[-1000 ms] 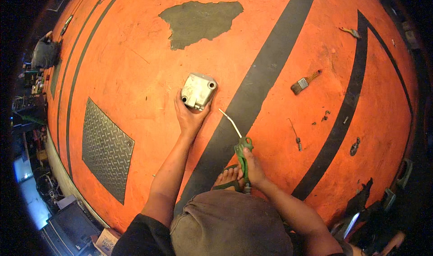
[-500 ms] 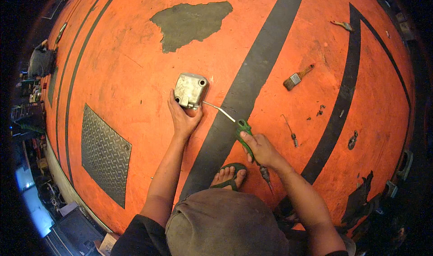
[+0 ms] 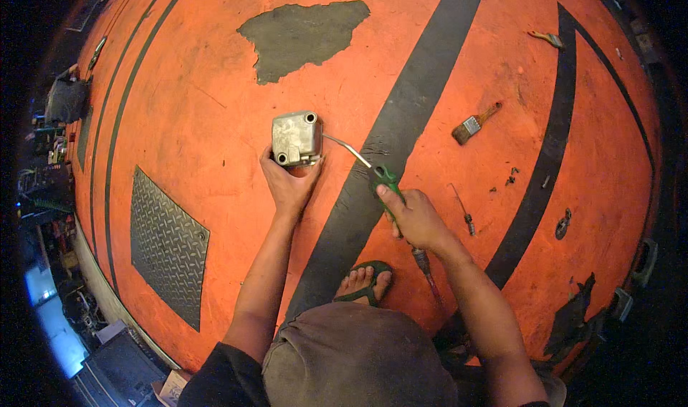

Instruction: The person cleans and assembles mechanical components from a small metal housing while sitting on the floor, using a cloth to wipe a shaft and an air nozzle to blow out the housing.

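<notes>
In my left hand (image 3: 288, 186) is a boxy silver-grey cast metal housing (image 3: 295, 137) with two round bosses at opposite corners. My fingers and thumb grip it along its near side; part of it is hidden behind them. My right hand (image 3: 418, 219) is closed round a green air blow gun (image 3: 387, 182), which has a thin bent metal nozzle. The nozzle's tip points at the right side of the housing, close to it; whether it touches cannot be told. A coupling and hose hang below the gun's handle.
A paintbrush (image 3: 470, 126) lies right on the orange floor, another brush (image 3: 547, 38) beyond it. A thin-shafted tool (image 3: 466, 217) and small dark bits (image 3: 512, 177) lie nearer. A treaded metal plate (image 3: 168, 245) is at left. My sandalled foot (image 3: 365, 281) stands below the blow gun.
The housing has moved slightly left and away from me and turned a little, showing its right side more. The blow gun has shifted slightly up and left along with it.
</notes>
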`<state>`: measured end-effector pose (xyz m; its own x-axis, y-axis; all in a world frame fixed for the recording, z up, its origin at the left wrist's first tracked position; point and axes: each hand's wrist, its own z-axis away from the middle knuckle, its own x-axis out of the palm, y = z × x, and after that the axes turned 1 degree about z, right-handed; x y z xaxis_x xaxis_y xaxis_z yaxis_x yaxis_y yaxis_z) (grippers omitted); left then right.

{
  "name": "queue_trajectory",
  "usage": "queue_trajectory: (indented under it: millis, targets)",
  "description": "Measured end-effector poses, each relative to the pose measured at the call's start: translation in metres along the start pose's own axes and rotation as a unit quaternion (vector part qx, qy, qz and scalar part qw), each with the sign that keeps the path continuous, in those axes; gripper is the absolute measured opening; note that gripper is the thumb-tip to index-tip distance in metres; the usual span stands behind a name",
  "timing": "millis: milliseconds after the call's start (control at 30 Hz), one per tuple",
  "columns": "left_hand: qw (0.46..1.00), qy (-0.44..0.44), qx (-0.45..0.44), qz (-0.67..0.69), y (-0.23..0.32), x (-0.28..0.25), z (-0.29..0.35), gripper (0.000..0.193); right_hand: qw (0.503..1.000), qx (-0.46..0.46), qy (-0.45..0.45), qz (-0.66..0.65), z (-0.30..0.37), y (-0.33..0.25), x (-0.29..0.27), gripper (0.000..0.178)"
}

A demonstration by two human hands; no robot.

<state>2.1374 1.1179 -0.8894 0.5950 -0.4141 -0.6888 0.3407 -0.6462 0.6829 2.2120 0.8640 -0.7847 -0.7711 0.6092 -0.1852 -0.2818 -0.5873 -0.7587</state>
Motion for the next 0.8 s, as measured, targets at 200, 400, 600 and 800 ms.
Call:
queue_trajectory:
  millis: [200,400,600,800]
  targets:
    - [0.98,-0.07,-0.031,-0.186,0.027,-0.017,-0.029,0.12,0.986,-0.063,0.053,0.146,-0.016,-0.022,0.007,0.065]
    - [0.989,-0.037,0.052,-0.135,0.013,-0.001,-0.042,0.106,0.981,-0.034,0.076,0.176,-0.028,-0.04,0.02,0.066]
    - [0.996,-0.08,0.028,-0.037,0.006,-0.004,-0.042,0.114,0.99,-0.014,0.045,0.136,-0.036,-0.049,0.022,0.065]
    - [0.992,-0.125,0.02,-0.003,0.008,-0.009,-0.042,0.129,0.984,-0.008,0.057,0.171,-0.034,-0.05,0.023,0.063]
